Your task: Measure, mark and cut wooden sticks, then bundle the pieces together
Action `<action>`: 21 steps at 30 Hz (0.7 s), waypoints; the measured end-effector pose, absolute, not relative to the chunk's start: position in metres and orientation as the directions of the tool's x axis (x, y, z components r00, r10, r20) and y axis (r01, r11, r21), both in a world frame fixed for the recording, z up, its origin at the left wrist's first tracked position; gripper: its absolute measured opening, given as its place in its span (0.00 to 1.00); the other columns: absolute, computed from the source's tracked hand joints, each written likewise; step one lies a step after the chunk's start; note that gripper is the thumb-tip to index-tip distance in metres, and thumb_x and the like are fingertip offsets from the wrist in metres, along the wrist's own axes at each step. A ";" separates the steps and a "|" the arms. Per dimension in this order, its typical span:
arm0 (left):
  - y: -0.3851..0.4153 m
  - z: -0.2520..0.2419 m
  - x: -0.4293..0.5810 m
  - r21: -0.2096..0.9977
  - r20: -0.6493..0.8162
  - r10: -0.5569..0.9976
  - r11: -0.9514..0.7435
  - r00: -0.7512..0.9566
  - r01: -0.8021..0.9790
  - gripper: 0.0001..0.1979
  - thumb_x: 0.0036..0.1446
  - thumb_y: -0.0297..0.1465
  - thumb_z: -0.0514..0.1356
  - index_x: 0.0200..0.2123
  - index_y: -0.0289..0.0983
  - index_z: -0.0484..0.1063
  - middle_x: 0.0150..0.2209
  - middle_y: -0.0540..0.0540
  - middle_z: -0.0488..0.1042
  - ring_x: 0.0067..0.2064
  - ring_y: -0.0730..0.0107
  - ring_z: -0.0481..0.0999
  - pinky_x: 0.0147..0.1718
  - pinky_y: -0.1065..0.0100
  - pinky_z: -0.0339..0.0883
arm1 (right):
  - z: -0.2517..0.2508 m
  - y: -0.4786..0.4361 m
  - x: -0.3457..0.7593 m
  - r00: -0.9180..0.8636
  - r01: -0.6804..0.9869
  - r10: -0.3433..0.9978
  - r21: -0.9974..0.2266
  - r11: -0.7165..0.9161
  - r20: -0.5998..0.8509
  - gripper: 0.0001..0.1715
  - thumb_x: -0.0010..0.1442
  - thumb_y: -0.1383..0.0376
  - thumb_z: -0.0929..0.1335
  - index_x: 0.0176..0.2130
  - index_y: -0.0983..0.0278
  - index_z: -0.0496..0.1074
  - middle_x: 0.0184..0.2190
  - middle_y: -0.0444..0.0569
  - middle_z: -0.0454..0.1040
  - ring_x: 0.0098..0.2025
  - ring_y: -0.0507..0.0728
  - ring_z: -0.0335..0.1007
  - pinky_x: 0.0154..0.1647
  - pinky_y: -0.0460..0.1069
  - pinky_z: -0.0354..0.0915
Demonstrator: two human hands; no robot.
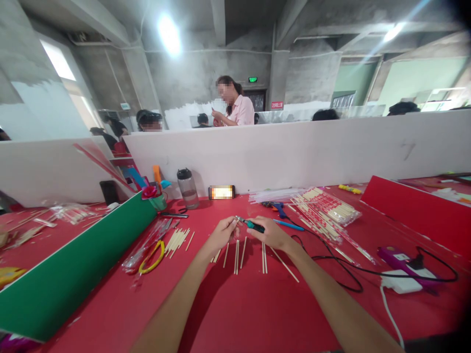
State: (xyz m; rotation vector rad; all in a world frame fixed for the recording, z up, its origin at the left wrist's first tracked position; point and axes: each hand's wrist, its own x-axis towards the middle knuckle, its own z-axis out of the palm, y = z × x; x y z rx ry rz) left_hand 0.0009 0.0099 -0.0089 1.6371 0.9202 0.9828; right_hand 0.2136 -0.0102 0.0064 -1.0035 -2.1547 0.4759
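My right hand (273, 234) is closed around a small tool (255, 226) with a green-and-black handle and a metal tip; its exact kind is unclear. The tip points left, up against the fingers of my left hand (224, 231). Those fingers are pinched together at the metal end, and whatever they hold is too small to name. Both hands are above the red table (250, 309). Beneath them lie several thin wooden sticks (236, 257), with a longer stick (285, 265) slanting below my right wrist.
Yellow-handled scissors (152, 259) and short sticks (177, 240) lie left. Behind stand a bottle (188, 189) and a phone (221, 192). A blue glue gun (276, 208), bagged sticks (331, 208) and a corded power strip (399, 260) are right. Green (81, 264) and red (415, 213) dividers flank the table.
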 end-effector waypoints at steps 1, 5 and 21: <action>0.011 -0.010 0.000 0.955 0.196 0.903 -0.265 0.383 0.136 0.19 0.61 0.46 0.54 0.36 0.34 0.69 0.22 0.53 0.67 0.19 0.79 0.58 0.20 0.75 0.50 | 0.006 -0.010 0.213 -0.445 0.537 0.776 -0.561 0.630 0.446 0.16 0.64 0.55 0.65 0.43 0.63 0.76 0.35 0.50 0.76 0.36 0.57 0.69 0.40 0.49 0.61; 0.014 -0.013 0.000 0.913 0.254 0.894 -0.347 0.370 0.213 0.18 0.62 0.44 0.53 0.35 0.34 0.70 0.22 0.53 0.68 0.20 0.77 0.60 0.22 0.74 0.53 | 0.004 -0.007 0.214 -0.436 0.605 0.766 -0.476 0.638 0.472 0.17 0.64 0.54 0.65 0.38 0.63 0.76 0.31 0.49 0.74 0.34 0.57 0.68 0.38 0.49 0.59; 0.009 0.000 0.003 0.863 0.355 0.913 -0.402 0.199 0.306 0.15 0.62 0.41 0.54 0.37 0.34 0.71 0.27 0.48 0.76 0.25 0.73 0.69 0.29 0.72 0.61 | -0.006 -0.001 0.206 -0.264 0.506 0.843 -0.677 0.534 0.468 0.21 0.63 0.53 0.65 0.47 0.65 0.74 0.42 0.55 0.77 0.43 0.60 0.72 0.47 0.53 0.64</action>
